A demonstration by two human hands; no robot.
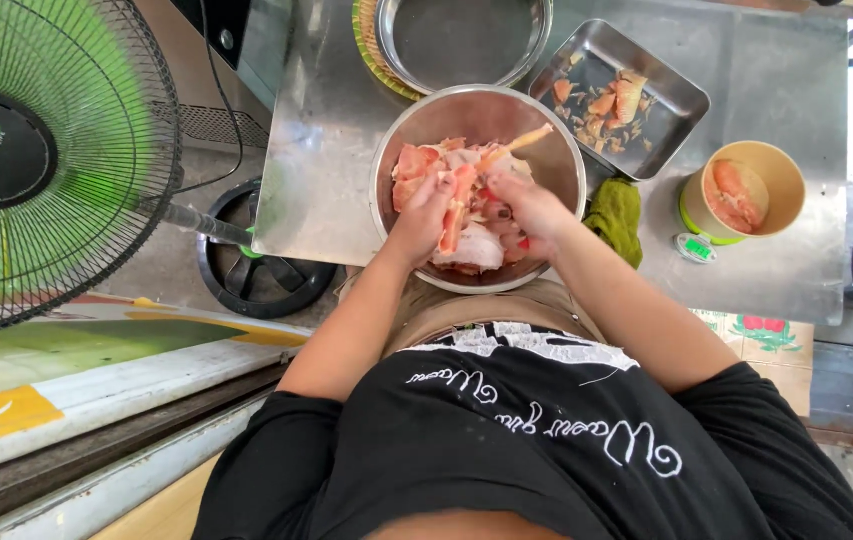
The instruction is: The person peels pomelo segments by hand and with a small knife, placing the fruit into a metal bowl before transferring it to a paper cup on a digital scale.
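A steel bowl (401,130) at the near edge of a metal table holds several raw, pinkish chicken pieces (416,160). Both my hands are inside the bowl. My left hand (424,218) grips a long reddish piece of meat (454,215) that hangs between the two hands. My right hand (526,208) is closed on other pieces close beside it, with a pale bony piece (516,145) sticking up toward the far rim. What lies under the hands is hidden.
On the metal table (321,160) stand an empty steel bowl on a woven ring (461,40), a steel tray of scraps (616,95), a yellow-green cup with meat (741,190) and a green cloth (614,215). A green standing fan (41,150) is at left.
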